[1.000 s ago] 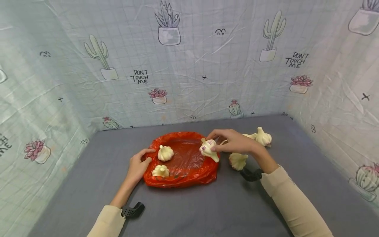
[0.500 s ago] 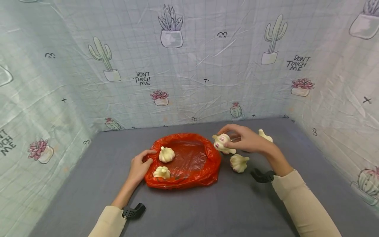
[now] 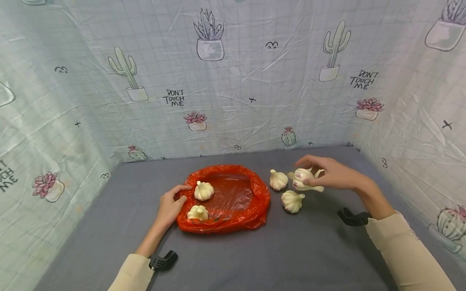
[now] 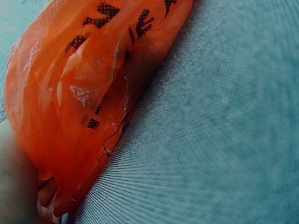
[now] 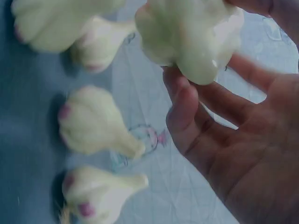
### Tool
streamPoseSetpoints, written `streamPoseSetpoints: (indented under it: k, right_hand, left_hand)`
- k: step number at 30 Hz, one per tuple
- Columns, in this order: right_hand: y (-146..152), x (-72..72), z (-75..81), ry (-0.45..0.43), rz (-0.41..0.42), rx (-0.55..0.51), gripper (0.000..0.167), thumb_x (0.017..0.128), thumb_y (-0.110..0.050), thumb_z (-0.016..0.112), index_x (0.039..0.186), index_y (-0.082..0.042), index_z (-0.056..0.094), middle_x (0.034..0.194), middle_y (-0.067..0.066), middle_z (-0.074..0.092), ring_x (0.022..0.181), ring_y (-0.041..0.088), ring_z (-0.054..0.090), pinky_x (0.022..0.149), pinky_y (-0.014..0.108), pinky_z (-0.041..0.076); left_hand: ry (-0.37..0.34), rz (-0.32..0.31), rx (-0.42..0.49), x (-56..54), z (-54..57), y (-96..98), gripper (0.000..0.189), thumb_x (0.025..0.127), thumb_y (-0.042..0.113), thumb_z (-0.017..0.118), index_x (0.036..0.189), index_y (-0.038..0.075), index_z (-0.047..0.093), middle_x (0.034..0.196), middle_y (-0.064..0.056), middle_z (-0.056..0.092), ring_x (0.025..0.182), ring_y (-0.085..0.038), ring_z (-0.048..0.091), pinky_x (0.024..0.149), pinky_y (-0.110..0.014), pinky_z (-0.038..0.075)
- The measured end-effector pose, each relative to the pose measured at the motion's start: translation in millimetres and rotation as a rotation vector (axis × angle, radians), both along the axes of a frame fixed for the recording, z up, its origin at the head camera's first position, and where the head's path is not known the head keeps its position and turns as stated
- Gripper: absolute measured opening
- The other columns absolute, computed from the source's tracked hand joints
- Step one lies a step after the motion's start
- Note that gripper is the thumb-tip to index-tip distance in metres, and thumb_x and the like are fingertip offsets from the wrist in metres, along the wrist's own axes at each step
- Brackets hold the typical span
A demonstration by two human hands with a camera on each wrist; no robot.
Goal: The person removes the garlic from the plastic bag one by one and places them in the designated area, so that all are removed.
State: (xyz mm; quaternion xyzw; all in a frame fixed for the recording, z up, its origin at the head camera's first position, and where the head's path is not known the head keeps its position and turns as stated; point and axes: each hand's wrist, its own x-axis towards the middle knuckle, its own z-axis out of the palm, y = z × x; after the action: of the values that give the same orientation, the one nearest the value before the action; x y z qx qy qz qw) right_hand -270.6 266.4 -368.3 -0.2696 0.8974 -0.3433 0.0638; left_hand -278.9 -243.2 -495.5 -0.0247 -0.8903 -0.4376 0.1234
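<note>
A red plastic bag (image 3: 260, 206), its mouth spread wide, lies on the grey cloth. Its left rim is gripped by my left hand (image 3: 169, 208); in the left wrist view, the bag's printed side (image 4: 93, 93) hides most of the fingers. Inside the bag are two garlic bulbs, one farther back (image 3: 204, 190) and one at the front (image 3: 198, 212). My right hand (image 3: 333, 173) is to the right of the bag and pinches a purple-streaked garlic bulb (image 3: 300, 180) between thumb and fingers. From below, the right wrist view shows this held bulb (image 5: 191, 37) against the thumb.
Between the bag and my right hand, a garlic bulb (image 3: 278, 180) and a nearer one (image 3: 292, 201) lie on the cloth. Another bulb (image 3: 319, 173) is partly hidden by the right hand. Fabric walls (image 3: 233, 81) printed with cacti surround the table.
The right hand has carried its garlic bulb from the bag's right rim farther right, uncovering a bulb beside the bag. The left hand stays on the left rim.
</note>
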Motion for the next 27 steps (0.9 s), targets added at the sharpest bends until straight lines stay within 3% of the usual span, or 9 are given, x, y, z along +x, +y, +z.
streamPoseSetpoints:
  k: [5,10,16,21,27]
  right_hand:
    - [12.9,2.8,-0.5,-0.019,-0.012,0.039,0.036,0.094,-0.026,0.075,0.124,-0.012,0.059,0.129,0.01,0.065,0.12,0.033,0.063,0.089,0.041,0.057]
    - [22.6,5.6,-4.3,0.019,0.01,0.075,0.03,0.092,-0.024,0.076,0.12,-0.019,0.067,0.127,0.005,0.066,0.117,0.032,0.066,0.094,0.049,0.055]
    - [27.3,9.8,-14.2,0.1,0.02,0.153,0.041,0.088,-0.03,0.081,0.125,-0.017,0.07,0.126,-0.001,0.07,0.113,0.025,0.067,0.091,0.044,0.054]
    - [23.2,9.8,-24.3,0.14,0.012,0.195,0.042,0.078,-0.034,0.088,0.113,-0.019,0.069,0.112,-0.005,0.071,0.103,0.016,0.065,0.084,0.034,0.052]
    - [20.6,5.9,-41.2,0.232,0.022,0.246,0.043,0.073,-0.032,0.093,0.105,-0.019,0.067,0.103,-0.009,0.067,0.096,0.01,0.061,0.08,0.032,0.049]
  left_hand:
    - [-0.009,-0.01,0.007,0.3,0.1,-0.2,0.035,0.095,0.004,0.059,0.123,0.019,0.075,0.132,-0.012,0.07,0.122,-0.027,0.064,0.095,-0.035,0.049]
    - [-0.006,-0.014,0.007,-0.1,-0.1,-0.3,0.035,0.095,0.004,0.059,0.122,0.018,0.075,0.132,-0.012,0.07,0.121,-0.026,0.064,0.095,-0.035,0.048]
    - [-0.002,-0.01,0.005,-0.5,-0.5,-0.3,0.035,0.094,0.003,0.059,0.122,0.017,0.075,0.132,-0.012,0.07,0.121,-0.025,0.063,0.095,-0.034,0.048]
    - [-0.003,-0.01,0.008,0.0,0.1,-0.4,0.035,0.094,0.003,0.059,0.122,0.017,0.075,0.131,-0.012,0.07,0.12,-0.025,0.064,0.095,-0.034,0.048]
    - [-0.005,-0.012,0.011,0.3,0.4,-0.4,0.035,0.094,0.004,0.059,0.122,0.017,0.075,0.131,-0.012,0.071,0.119,-0.025,0.065,0.094,-0.033,0.049]
